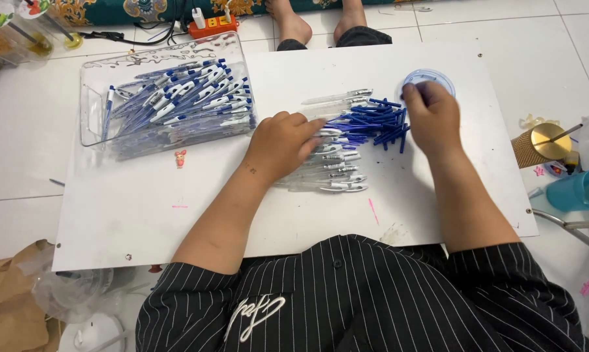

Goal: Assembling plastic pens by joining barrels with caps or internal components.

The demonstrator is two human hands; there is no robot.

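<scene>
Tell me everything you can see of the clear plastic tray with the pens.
The clear plastic tray is a rectangular, transparent bin with low walls and rounded corners. It sits on the far left part of the white board, slightly turned. It holds a heap of blue and white pens, lying mostly slantwise. No hand touches it.

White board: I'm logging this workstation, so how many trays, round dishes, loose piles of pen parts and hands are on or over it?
Clear tray of pens: 1
Round clear dish: 1
Loose piles: 2, the blue parts and the clear barrels
Hands: 2, the left hand and the right hand
Total: 6
</scene>
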